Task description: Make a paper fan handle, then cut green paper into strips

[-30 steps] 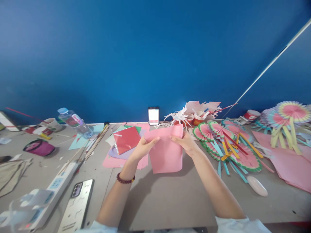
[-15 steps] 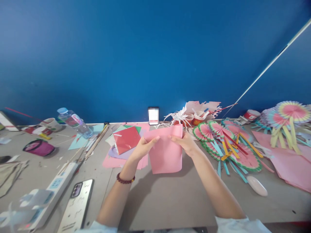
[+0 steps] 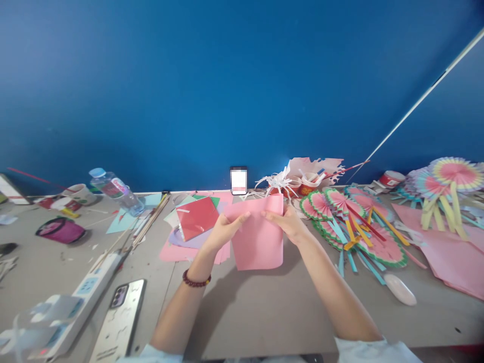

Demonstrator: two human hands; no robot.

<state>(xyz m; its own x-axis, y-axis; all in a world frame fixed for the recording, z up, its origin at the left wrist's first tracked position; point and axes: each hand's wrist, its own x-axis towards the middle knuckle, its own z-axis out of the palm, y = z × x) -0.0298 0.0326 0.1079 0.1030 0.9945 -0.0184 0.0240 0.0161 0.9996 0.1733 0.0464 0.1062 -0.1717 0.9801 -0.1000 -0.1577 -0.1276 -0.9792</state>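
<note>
Both hands hold a pink sheet of paper (image 3: 259, 242) upright just above the grey table (image 3: 272, 307), near its middle. My left hand (image 3: 223, 231) pinches the sheet's left edge near the top, thumb in front. My right hand (image 3: 289, 223) pinches the top right part, thumb in front. A bead bracelet sits on my left wrist. The sheet's top edge curls over slightly. Behind my left hand lies a pile of coloured paper sheets (image 3: 196, 222) with a red one on top.
Several pink and green paper fans (image 3: 351, 222) lie to the right, with more fans (image 3: 446, 186) and pink sheets (image 3: 454, 257) at far right. Red paper cups (image 3: 302, 184) stand by the blue wall. At left lie a water bottle (image 3: 115, 190), a power strip (image 3: 91, 287) and a phone (image 3: 119, 322).
Almost nothing: the hands keep their hold and the pink sheet has shifted very slightly. At the far left edge a beige object has slid out of view.
</note>
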